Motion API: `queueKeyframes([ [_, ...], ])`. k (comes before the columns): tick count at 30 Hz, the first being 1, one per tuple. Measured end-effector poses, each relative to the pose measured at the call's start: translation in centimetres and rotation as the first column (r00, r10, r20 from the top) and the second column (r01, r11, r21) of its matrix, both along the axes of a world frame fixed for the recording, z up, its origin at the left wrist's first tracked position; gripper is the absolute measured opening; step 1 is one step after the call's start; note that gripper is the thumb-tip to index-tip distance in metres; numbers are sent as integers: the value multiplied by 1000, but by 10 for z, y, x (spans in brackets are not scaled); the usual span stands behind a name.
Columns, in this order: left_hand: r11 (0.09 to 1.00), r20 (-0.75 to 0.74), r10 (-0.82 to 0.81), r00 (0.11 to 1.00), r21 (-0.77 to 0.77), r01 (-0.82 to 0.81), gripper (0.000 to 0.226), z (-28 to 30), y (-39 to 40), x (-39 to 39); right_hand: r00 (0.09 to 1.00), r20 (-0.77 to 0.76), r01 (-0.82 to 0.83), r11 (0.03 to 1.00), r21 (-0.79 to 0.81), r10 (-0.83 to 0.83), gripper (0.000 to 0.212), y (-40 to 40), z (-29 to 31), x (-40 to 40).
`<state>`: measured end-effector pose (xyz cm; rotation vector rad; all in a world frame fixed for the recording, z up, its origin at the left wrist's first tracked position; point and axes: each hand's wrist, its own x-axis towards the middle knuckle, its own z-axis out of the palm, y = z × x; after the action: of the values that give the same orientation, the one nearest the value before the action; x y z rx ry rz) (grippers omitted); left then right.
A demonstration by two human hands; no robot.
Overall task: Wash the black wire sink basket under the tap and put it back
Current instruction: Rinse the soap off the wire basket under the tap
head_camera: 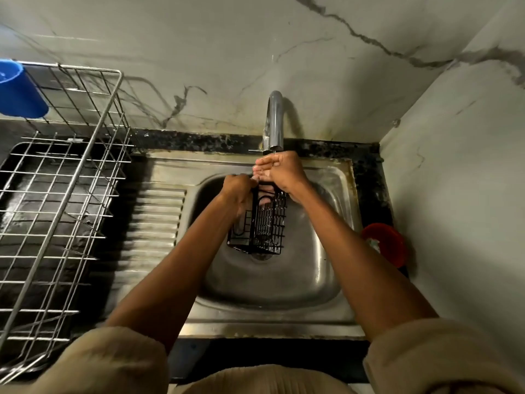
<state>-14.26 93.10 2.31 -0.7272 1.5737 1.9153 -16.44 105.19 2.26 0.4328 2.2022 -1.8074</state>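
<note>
1. Black wire basket [260,223] held on end over the steel sink [321,268] bowl, just below the tap [274,123]. Nothing visible inside it.
2. Left hand [238,190] closed around the basket's upper left edge.
3. Right hand [281,170] gripping the basket's top, directly beneath the spout; thin water stream lands on it.
4. Wire dish rack [59,194] on the left counter: one, no dishes in it.
5. Blue cup [20,91] hangs at the rack's far left corner; contents can't tell.
6. Red container [387,247] right of the sink, something pale inside, unclear.
</note>
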Motion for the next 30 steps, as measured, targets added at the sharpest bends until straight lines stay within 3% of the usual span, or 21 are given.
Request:
queueKeyframes([
  [3,995,38,101,994,11,-102,26,-2,5,-17,988,-87,-106,972,208,127,18,5,-5,-4],
  [5,982,66,183,981,31,-186,30,3,9,-26,978,-25,-186,921,344,207,28,9,-1,-1],
  [8,955,164,272,948,70,-287,32,10,15,-37,932,156,-362,809,464,327,63,12,-5,6],
  [14,927,232,321,918,123,-355,40,21,11,-43,864,315,-503,649,571,393,120,11,-15,5],
  [18,907,219,368,904,131,-401,33,13,-1,-48,892,240,-442,626,642,383,111,11,-12,5],
  [21,950,146,276,950,106,-293,32,4,-10,-49,904,206,-416,660,626,375,93,10,-6,0],
  [22,979,85,194,977,48,-198,30,3,-12,-47,900,215,-425,655,625,379,89,11,-4,-2],
  [23,990,-2,94,996,-106,-94,23,4,-14,-44,893,228,-440,648,622,388,86,12,-1,-5],
  [24,945,-98,-3,995,-327,-29,21,4,-16,-41,884,243,-459,640,616,400,84,12,1,-9],
  [26,705,-219,-194,956,-709,-19,26,3,-20,-34,864,261,-493,612,619,431,78,11,7,-16],
  [28,532,-249,-313,916,-845,-48,21,3,-22,-28,844,279,-516,555,652,458,70,8,13,-22],
  [30,393,-175,-398,901,-919,-6,55,-3,-26,-27,821,316,-551,512,659,475,68,8,16,-28],
])
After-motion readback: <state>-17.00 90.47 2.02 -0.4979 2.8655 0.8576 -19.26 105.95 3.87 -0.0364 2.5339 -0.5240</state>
